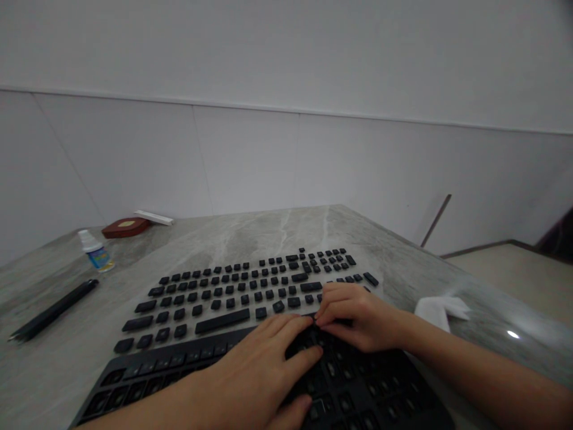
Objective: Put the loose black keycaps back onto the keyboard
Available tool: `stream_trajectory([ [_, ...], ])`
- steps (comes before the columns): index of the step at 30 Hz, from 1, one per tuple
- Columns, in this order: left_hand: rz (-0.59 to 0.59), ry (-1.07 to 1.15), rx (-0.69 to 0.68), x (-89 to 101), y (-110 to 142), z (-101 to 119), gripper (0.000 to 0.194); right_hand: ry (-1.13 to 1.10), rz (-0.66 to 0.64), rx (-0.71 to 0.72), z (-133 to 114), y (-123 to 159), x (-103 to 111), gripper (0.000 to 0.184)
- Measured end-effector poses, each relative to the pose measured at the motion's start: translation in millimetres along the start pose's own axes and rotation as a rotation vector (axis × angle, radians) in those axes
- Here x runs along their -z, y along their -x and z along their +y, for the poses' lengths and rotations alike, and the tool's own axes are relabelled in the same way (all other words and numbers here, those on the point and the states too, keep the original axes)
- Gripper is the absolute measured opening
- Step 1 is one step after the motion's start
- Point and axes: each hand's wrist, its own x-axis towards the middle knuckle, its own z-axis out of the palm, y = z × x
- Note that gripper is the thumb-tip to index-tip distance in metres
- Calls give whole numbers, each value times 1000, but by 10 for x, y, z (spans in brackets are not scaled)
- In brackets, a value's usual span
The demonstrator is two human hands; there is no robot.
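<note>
A black keyboard (pixel 371 382) lies at the near edge of view, with many bare key sockets and a strip of small keys along its far edge. My left hand (pixel 264 370) rests on it, fingers spread apart. Close beside, at the keyboard's far edge, my right hand (pixel 358 316) is pinched with thumb and fingertips together; whatever it may grip is hidden. Loose black keycaps (pixel 197 310) are spread in rows just beyond the keyboard, among them a long space bar keycap (pixel 222 322). Part of the keyboard is covered by my hands and forearms.
Left on the marbled tabletop (pixel 250 230) are a small spray bottle (pixel 99 254), a black stick-like tool (pixel 56 310), a reddish-brown case (pixel 125 227) and a white bar (pixel 154 217). White tissue (pixel 441 309) lies beyond my right forearm. A pale wall (pixel 250 161) stands behind.
</note>
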Motion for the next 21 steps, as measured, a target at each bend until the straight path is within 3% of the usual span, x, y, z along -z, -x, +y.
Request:
stream_trajectory([
  [14,48,6,-32,-32,25,-12,53,-32,-14,28,14,1,4,14],
  [21,6,-8,-13,-17,18,-3,54,43,-33,29,-16,-7,12,12],
])
